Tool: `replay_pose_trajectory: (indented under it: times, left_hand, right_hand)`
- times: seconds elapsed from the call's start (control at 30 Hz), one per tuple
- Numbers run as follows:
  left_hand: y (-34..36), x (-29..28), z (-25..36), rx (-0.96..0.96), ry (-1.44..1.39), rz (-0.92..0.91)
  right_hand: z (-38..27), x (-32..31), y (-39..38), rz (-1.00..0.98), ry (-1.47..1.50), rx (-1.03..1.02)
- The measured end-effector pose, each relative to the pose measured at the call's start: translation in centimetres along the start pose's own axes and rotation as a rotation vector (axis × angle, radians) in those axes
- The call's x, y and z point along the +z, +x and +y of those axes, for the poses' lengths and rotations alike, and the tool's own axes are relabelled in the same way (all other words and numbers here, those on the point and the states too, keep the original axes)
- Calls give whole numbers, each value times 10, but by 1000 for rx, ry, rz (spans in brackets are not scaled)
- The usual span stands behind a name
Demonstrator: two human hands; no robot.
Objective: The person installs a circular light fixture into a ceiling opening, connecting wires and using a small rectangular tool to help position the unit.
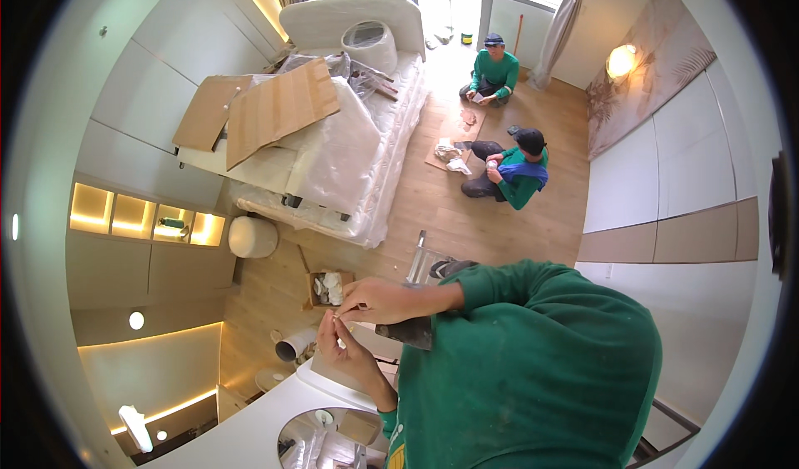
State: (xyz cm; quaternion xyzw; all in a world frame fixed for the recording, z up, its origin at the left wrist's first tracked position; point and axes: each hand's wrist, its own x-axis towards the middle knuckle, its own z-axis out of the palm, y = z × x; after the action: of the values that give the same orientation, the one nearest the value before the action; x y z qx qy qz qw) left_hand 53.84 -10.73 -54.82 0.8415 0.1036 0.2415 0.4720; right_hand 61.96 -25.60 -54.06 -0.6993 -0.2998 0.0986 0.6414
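Both my hands are raised in front of my green-sleeved body, with their fingertips meeting. My right hand (pixel 379 300), on the farther arm, is closed in a pinch. My left hand (pixel 348 354) comes up from below it, its thumb and fingers drawn together at the same spot. Something small and pale seems to be between the fingertips, too small to name. Below the hands, a white curved surface (pixel 333 386) with an oval mirror or opening (pixel 310 440) shows partly behind my arm.
A plastic-wrapped bed (pixel 391 153) bears cardboard sheets (pixel 283 111). An open carton (pixel 312 296) holds crumpled white material. A metal stepladder (pixel 420 253) stands near my foot. Two people in green, one kneeling (pixel 520 178) and one crouching (pixel 497 71), are on the wood floor (pixel 558 153).
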Motion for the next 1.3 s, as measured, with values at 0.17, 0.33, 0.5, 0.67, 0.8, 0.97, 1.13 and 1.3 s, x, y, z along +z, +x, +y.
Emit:
replay_pose_trajectory:
  times: [0.17, 0.33, 0.5, 0.67, 0.8, 0.97, 1.13, 1.3]
  left_hand:
    - [2, 6, 8, 148, 62, -77]
    - [1, -3, 5, 179, 81, -147]
    - [-3, -13, 0, 143, 8, 8]
    - [-1, -23, -23, -177, -179, 9]
    - [-7, -12, -30, -239, -403, -173]
    - [-17, -9, -34, -504, -910, -327]
    - [-17, -5, 2, -607, -942, -516]
    - [-23, -7, -9, -601, -865, -590]
  right_hand:
    - [18, 1, 0, 11, 100, 46]
    - [30, -8, -2, -223, 214, 202]
    - [29, -6, -8, -366, 170, 300]
    - [27, -9, -10, -249, 178, 206]
    - [11, -16, -4, -298, 200, 88]
    - [17, -10, -3, -376, 259, 22]
    - [10, -15, -2, -537, 480, 195]
    - [22, -8, -5, -554, 540, 143]
